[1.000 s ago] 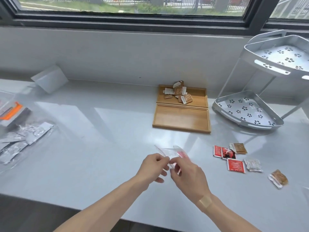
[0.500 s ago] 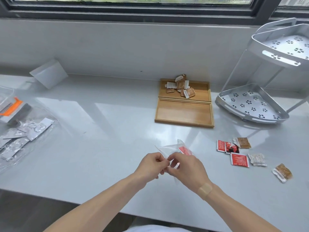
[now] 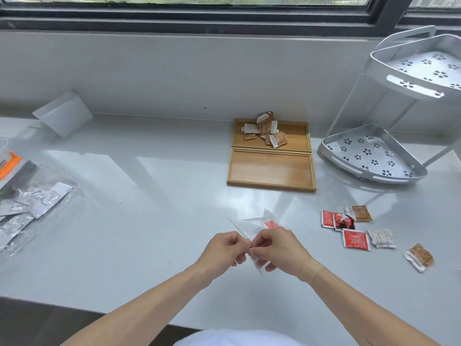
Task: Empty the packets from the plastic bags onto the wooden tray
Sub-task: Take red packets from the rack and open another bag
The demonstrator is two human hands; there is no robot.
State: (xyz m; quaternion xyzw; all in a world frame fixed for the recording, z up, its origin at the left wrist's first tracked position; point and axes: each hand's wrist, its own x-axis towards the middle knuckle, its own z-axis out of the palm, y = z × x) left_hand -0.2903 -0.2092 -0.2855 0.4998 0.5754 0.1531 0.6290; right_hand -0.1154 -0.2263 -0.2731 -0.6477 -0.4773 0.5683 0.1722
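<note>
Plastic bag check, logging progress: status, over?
Left hand and right hand both pinch the clear plastic bag, red packet still inside. Wooden tray near section bare, far section holds brown packets. Path clear.

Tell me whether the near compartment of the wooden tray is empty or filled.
Empty: the near compartment shows bare wood; the brown packets all lie in the far one.

Bright window daylight, glossy glare, wide-angle bowing

Wooden tray [image 3: 271, 171] left of rack [image 3: 371, 156] (loose packets [image 3: 349, 228] before both).
</note>
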